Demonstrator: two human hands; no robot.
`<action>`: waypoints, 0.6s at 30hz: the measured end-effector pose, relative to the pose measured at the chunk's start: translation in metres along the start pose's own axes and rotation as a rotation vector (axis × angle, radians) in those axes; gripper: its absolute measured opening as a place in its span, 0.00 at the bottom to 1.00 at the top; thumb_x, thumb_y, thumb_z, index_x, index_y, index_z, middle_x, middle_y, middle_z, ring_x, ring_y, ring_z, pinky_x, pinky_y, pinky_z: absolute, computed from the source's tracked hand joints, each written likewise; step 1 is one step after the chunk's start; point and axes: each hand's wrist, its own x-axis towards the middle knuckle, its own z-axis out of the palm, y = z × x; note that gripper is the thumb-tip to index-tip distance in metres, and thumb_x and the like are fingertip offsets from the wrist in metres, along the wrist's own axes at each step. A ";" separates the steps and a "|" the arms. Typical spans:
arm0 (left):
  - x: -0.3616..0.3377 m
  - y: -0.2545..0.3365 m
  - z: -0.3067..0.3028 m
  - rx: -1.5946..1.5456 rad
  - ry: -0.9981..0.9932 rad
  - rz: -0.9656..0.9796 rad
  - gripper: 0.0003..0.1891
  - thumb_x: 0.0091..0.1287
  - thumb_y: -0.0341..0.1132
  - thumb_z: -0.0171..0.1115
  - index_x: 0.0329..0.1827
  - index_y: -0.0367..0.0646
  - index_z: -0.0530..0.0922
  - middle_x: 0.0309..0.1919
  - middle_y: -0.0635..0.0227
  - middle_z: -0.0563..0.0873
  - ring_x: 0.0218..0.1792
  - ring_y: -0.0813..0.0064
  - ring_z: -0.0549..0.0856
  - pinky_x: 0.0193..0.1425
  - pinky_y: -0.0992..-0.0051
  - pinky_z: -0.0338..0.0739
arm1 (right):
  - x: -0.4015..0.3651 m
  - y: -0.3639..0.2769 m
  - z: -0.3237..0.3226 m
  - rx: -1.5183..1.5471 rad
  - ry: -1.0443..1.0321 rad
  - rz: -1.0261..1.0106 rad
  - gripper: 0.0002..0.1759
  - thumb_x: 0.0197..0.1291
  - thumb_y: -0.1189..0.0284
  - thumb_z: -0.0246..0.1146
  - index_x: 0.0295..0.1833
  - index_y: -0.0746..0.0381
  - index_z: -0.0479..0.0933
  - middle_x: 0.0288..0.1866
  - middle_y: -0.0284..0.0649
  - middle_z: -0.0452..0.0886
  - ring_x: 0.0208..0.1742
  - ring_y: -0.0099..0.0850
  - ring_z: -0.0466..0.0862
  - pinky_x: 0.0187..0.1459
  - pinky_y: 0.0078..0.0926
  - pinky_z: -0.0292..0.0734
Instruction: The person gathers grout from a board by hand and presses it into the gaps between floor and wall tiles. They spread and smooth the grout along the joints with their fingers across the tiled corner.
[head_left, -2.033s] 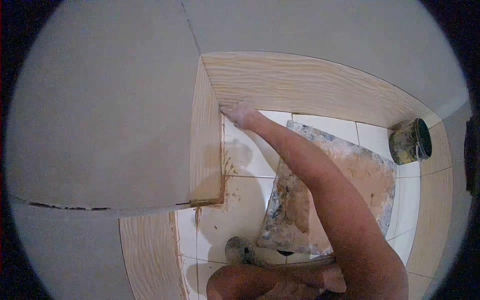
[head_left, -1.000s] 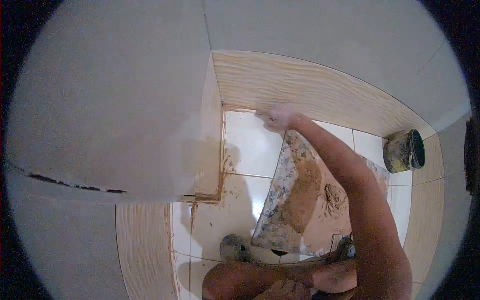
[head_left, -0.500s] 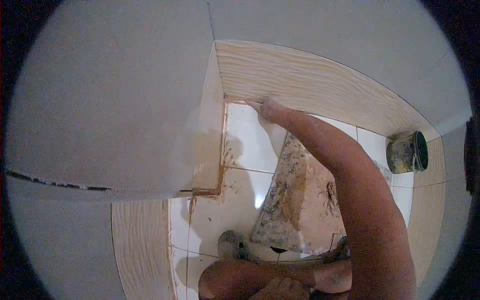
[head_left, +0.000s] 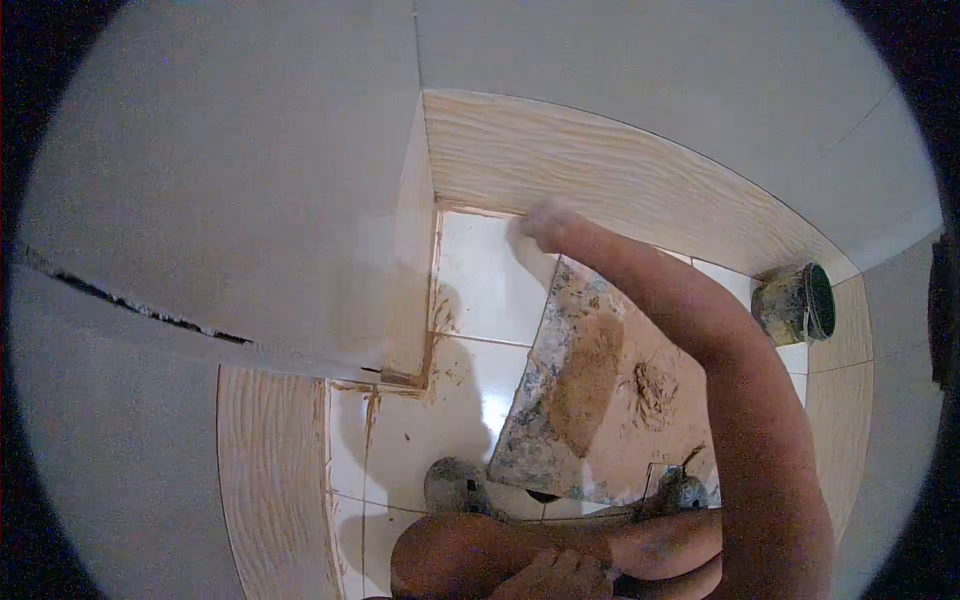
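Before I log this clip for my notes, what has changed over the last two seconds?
The right hand slid from the corner rightward along the joint below the wood-look skirting tiles; it is blurred now. Nothing was taken up or let go. The smeared mixing board and the tin on the floor stayed put.

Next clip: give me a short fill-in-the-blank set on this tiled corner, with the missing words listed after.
1. The right hand touches the joint between the wood-grain skirting and a ______ floor tile.
2. The lump of paste on the smeared board is ______ in colour.
3. The round tin sits to the ______ of the board.
Missing words: white; brown; right.
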 end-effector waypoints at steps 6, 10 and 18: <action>0.050 0.016 -0.010 0.008 0.021 0.081 0.15 0.64 0.38 0.54 0.50 0.41 0.76 0.39 0.54 0.78 0.44 0.58 0.79 0.49 0.59 0.75 | 0.083 -0.096 -0.093 -0.129 -0.269 0.184 0.41 0.56 0.74 0.58 0.75 0.50 0.49 0.33 0.43 0.83 0.34 0.40 0.84 0.32 0.39 0.76; 0.066 0.020 -0.014 -0.001 0.036 0.100 0.15 0.64 0.39 0.54 0.50 0.41 0.76 0.39 0.54 0.78 0.44 0.58 0.79 0.49 0.59 0.75 | 0.099 -0.096 -0.073 -0.152 -0.332 0.181 0.41 0.62 0.71 0.55 0.76 0.49 0.42 0.33 0.42 0.83 0.33 0.37 0.85 0.30 0.36 0.76; 0.026 0.003 -0.012 -0.010 0.026 0.018 0.15 0.63 0.39 0.54 0.50 0.42 0.76 0.39 0.54 0.78 0.43 0.57 0.79 0.49 0.59 0.75 | 0.107 -0.073 -0.044 -0.172 -0.405 0.194 0.41 0.63 0.71 0.54 0.77 0.49 0.40 0.38 0.44 0.84 0.34 0.39 0.85 0.34 0.36 0.77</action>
